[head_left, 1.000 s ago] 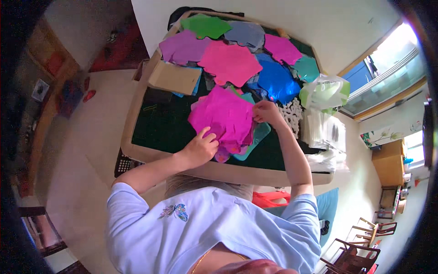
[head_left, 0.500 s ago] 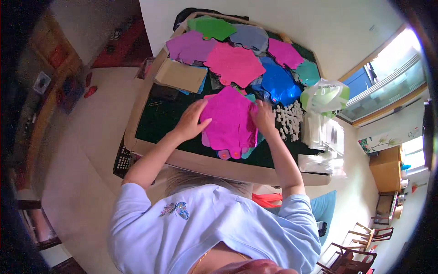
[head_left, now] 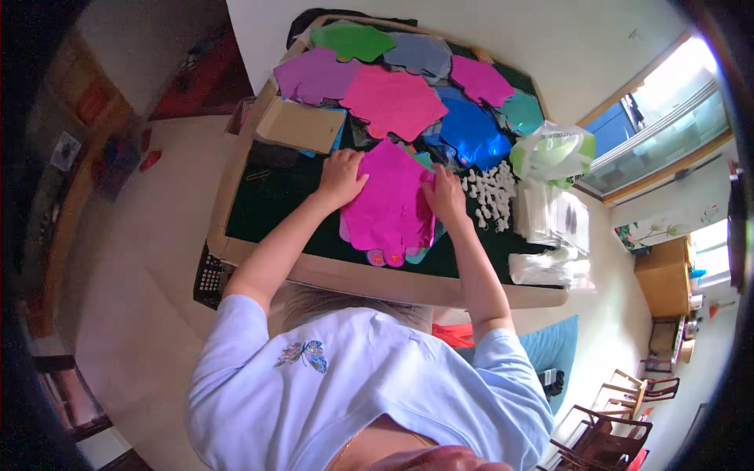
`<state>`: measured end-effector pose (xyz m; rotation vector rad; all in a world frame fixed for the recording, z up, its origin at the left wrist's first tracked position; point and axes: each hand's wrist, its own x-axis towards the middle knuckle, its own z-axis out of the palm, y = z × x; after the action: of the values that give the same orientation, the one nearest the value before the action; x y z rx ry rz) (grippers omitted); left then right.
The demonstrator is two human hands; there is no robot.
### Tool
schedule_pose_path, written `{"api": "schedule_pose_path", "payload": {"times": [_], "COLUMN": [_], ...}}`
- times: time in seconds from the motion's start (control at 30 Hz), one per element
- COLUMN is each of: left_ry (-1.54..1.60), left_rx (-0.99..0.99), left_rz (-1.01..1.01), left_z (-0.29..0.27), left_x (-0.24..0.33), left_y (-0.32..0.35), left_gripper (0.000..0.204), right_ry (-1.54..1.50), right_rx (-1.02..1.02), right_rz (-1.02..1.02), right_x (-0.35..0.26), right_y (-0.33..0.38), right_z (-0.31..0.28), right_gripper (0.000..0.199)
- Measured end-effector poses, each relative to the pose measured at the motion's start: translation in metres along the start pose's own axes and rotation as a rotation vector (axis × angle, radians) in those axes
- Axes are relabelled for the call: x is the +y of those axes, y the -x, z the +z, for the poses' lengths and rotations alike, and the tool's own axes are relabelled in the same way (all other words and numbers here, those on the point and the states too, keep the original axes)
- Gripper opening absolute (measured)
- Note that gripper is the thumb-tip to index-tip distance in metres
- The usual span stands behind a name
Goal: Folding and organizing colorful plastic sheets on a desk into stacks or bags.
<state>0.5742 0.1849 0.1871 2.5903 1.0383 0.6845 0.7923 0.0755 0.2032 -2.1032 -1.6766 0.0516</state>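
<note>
On the near part of the dark green table lies a stack of flat foil pieces that look like uninflated foil balloons. The top one is a shiny magenta foil balloon, with rounded tabs at its near end. Pink and teal edges of other sheets stick out under it. My left hand rests on its upper left edge, fingers stretched and thumb apart. My right hand lies along its right edge, fingers extended on the foil. Neither hand lifts the sheet. What is under the fingertips is hidden.
Behind are foil stacks in pink, blue, green and purple. At left sits a cardboard tray. White small pieces, clear plastic bags and a green-white bag stand right. The table has a beige raised rim.
The magenta balloon's right side, creased and folded earlier, now lies flatter. My left hand has moved slightly up along the left edge. The whole view has shifted a little.
</note>
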Motion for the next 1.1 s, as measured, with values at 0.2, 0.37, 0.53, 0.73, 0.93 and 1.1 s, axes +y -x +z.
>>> {"api": "schedule_pose_path", "payload": {"times": [0.2,0.37,0.53,0.73,0.93,1.1], "left_ry": [-0.102,-0.216,0.037,0.162,0.188,0.257], "left_rx": [-0.069,0.111,0.147,-0.1,-0.116,0.03], "left_rz": [-0.305,-0.181,-0.117,-0.138,-0.104,-0.254], "left_z": [0.027,0.035,-0.025,-0.003,0.008,-0.016], "left_x": [0.021,0.042,0.018,0.021,0.04,0.0], "left_y": [-0.04,-0.047,0.022,0.094,0.092,0.08], "left_gripper": [0.027,0.023,0.019,0.017,0.018,0.024], "right_ry": [0.055,-0.069,-0.229,-0.287,-0.382,-0.251], "right_rx": [0.088,0.172,0.028,-0.397,-0.53,-0.213], "right_rz": [0.061,-0.071,0.089,0.237,0.153,0.118], "right_x": [0.001,-0.004,0.01,0.02,-0.012,0.013], "right_y": [-0.037,-0.046,0.014,0.071,0.075,0.035], "right_z": [0.022,0.025,-0.019,-0.015,-0.012,-0.041], "right_gripper": [0.043,0.037,0.019,0.019,0.019,0.027]}}
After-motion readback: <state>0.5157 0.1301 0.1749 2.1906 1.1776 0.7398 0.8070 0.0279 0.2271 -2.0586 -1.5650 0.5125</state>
